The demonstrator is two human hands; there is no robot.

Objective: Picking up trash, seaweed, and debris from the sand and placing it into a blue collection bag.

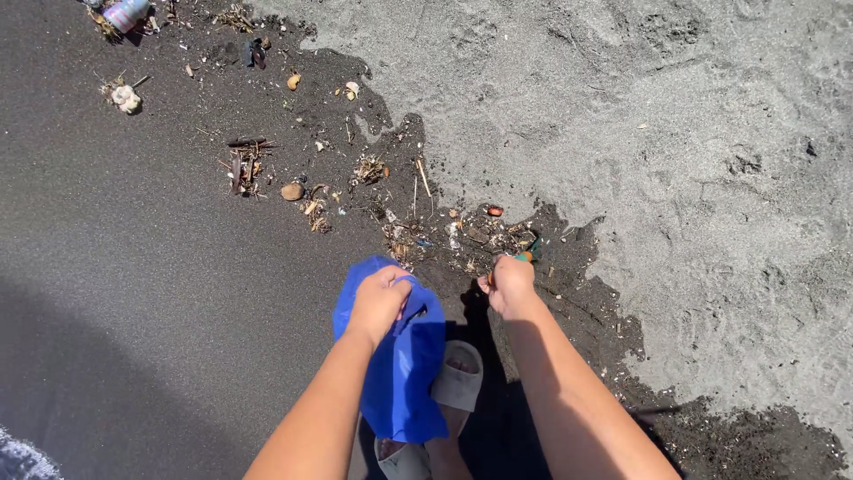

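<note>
My left hand grips the top edge of a blue plastic bag, which hangs down over my feet. To its right, my right hand is closed around a small piece of litter, with an orange and green bit showing past the fingers. Both hands hover over wet dark sand, just below a strip of washed-up debris made of twigs, shells and small scraps.
My feet in pale slides stand on dark wet sand. Dry grey sand fills the right side. More debris lies at upper left: sticks, stones, a crushed can and a white lump. Foam touches the bottom left corner.
</note>
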